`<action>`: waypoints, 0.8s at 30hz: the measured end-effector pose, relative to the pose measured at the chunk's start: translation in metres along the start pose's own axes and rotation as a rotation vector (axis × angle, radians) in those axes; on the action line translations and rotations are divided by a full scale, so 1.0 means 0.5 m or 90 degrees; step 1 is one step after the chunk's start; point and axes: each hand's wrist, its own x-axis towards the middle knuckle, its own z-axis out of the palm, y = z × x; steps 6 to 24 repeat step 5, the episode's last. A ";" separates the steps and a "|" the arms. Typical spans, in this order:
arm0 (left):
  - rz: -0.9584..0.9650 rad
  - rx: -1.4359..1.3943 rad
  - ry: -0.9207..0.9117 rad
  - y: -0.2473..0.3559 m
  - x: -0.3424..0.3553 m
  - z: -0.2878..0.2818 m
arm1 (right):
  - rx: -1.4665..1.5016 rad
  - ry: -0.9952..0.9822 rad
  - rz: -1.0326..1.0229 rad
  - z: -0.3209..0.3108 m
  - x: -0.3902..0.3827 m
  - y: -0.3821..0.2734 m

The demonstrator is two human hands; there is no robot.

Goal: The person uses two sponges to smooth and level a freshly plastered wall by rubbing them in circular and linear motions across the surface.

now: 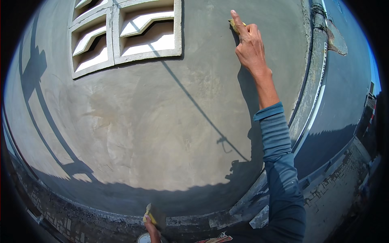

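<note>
High on the grey plastered wall [162, 109], my right hand [250, 44] presses a small yellow sponge [234, 26] to the surface. Its index finger points up along the sponge, and the other fingers curl in. Most of the sponge is hidden behind the hand. Low at the bottom, my left hand [151, 230] grips a flat yellow and grey piece [150, 214], apart from the wall as far as I can see. Its exact kind I cannot make out.
White vent blocks [148, 34] are set into the wall at upper left. To the right, a vertical pipe [314, 85] runs down the wall's edge. A white round container [144, 238] shows beside my left hand. Paving [336, 198] lies at lower right.
</note>
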 end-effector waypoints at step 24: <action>0.022 -0.020 0.030 -0.040 0.007 -0.096 | -0.136 -0.090 -0.084 0.012 -0.066 -0.014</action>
